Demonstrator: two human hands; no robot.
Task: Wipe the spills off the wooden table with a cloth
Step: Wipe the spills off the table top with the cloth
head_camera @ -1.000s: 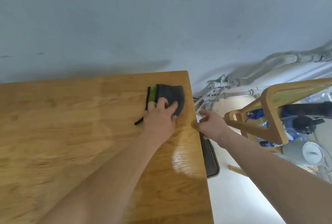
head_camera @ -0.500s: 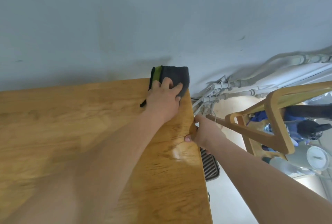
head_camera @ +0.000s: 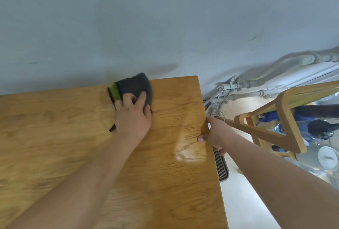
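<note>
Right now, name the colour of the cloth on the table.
The cloth is dark grey with a green band on one side; head view.

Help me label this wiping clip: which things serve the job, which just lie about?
Job: cloth, wooden table, left hand holding the cloth, right hand gripping the table edge.
Lying about: wooden chair, wall pipes, floor grille.
</note>
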